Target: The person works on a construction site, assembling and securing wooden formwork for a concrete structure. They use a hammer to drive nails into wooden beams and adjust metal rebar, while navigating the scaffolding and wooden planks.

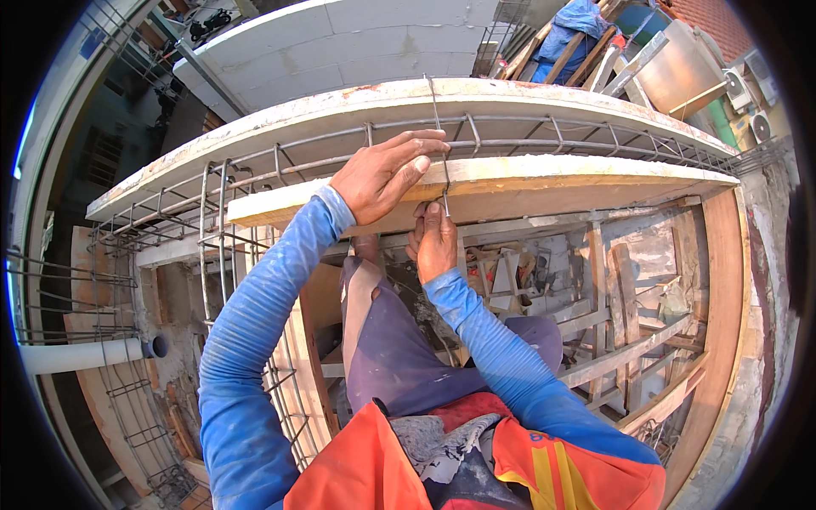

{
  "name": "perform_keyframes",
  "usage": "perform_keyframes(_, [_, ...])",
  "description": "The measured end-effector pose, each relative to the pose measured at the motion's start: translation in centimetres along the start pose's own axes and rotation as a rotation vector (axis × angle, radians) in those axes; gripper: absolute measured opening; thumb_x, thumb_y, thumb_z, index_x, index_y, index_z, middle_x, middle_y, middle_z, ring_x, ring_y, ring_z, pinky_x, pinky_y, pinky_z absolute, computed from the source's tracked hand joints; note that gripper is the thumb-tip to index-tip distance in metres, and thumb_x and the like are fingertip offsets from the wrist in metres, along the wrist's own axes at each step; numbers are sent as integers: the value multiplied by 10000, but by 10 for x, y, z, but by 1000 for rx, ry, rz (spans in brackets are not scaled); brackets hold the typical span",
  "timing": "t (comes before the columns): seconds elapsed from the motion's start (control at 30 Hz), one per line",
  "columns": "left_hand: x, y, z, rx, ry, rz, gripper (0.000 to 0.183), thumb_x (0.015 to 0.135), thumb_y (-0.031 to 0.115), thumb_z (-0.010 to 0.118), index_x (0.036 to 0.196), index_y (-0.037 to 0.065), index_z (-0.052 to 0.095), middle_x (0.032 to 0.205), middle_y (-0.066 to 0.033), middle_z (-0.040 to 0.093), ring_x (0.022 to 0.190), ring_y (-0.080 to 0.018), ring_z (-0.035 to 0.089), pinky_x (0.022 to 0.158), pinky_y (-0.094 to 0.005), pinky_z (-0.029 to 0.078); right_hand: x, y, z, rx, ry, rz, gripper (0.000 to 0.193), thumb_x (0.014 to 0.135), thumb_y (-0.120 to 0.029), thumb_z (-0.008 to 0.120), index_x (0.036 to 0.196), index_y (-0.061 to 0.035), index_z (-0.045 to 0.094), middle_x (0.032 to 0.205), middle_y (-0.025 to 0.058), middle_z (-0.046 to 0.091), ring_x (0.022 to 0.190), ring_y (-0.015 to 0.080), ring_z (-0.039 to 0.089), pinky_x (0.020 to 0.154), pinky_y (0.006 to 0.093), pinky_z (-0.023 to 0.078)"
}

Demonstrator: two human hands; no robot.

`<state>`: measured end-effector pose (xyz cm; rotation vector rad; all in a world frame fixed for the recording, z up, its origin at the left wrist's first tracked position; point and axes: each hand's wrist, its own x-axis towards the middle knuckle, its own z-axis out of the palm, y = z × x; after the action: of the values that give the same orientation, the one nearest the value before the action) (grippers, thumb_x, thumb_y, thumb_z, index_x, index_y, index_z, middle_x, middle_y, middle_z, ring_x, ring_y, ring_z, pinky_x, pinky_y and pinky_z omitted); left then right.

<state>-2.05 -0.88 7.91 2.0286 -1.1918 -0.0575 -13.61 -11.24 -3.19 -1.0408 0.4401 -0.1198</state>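
Note:
A thin wire (pixel 437 106) stretches from the far formwork board (pixel 340 106) over to the near formwork board (pixel 544 174) and bends down its near face. My left hand (pixel 382 177) rests over the near board's top edge, fingers stretched out, with the fingertips at the wire. Below that edge, my right hand (pixel 436 242) pinches the wire's lower end between thumb and fingers. A thin, bright metal tip (pixel 446 204) shows just above the thumb; its kind is unclear. Between the two boards lies a rebar cage (pixel 501 146).
Timber framing (pixel 620 314) and scrap lie low on the right. A long plank (pixel 718 340) edges that side. More rebar (pixel 127 391) and a white pipe (pixel 85 355) stand at left. Beyond the boards rises a pale block wall (pixel 340 42); a blue tarp (pixel 574 34) covers timber.

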Motion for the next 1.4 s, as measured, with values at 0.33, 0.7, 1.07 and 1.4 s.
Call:
perform_keyframes(0.33, [-48,18,59,378,696,-140,190,848,55,627,1030,106,631,1057,-15,677,1157,-266,576,1126,-510,259,-8,-124,23,169,-148,549,223,1033,-253,373,982,-61,474,569,-62,282,432,52,195,372,227,186])
perform_keyframes(0.7, [-38,39,97,476,761,-274,176,761,221,755,929,266,731,1079,103,647,1195,-219,481,1158,-480,137,80,-207,-11,-1580,-893,-159,341,941,-305,466,850,-63,689,854,113,679,869,255,618,836,371,448])
perform_keyframes(1.07, [-14,22,41,303,489,-376,135,857,249,650,925,166,732,911,-34,694,897,-264,624,838,-386,473,136,-222,-6,-1546,-1115,-43,403,942,-443,569,877,-71,708,848,45,667,862,143,590,811,320,450])
perform_keyframes(1.4, [35,-21,13,-217,-145,-465,346,906,265,530,1132,48,676,1019,-156,703,979,-256,655,917,-350,473,177,-207,-20,-1554,-946,56,573,809,-631,638,976,-88,716,977,106,679,1025,253,595,932,394,433])
